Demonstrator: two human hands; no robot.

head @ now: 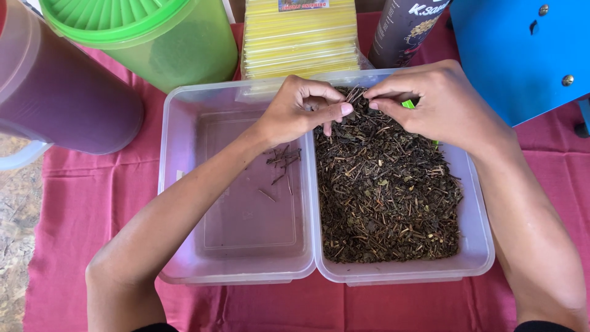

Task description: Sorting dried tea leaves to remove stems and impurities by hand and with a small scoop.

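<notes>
- 2 clear plastic tubs sit touching side by side on a red cloth [92,203], so anything lifted from one needs only a short move to reach the other.
- The right tub [479,246] is filled nearly edge to edge with dried tea leaves [387,197], dark and mixed with thin stalks and a few pale bits.
- The left tub [178,184] is almost bare; a small scatter of stems [283,160] lies near its far right side, close to the shared wall.
- The left hand [298,114] hovers over that wall at the far end, fingers curled in and thumb pressed to forefinger; it seems to pinch a stalk, though I cannot tell for sure.
- The right hand [439,101] rests over the far end of the leaf pile, fingertips drawn together in a pinch on the leaves; a bright green scrap [409,104] shows under it, and I cannot tell whether it is held.
- Both forearms come in from the near edge, one along each tub.
- Beyond the tubs stand a green lidded jug [166,37], a dark purple jug [61,98], a stack of yellow packets [301,40], a dark cylinder [402,27] and a blue metal box [522,49].
</notes>
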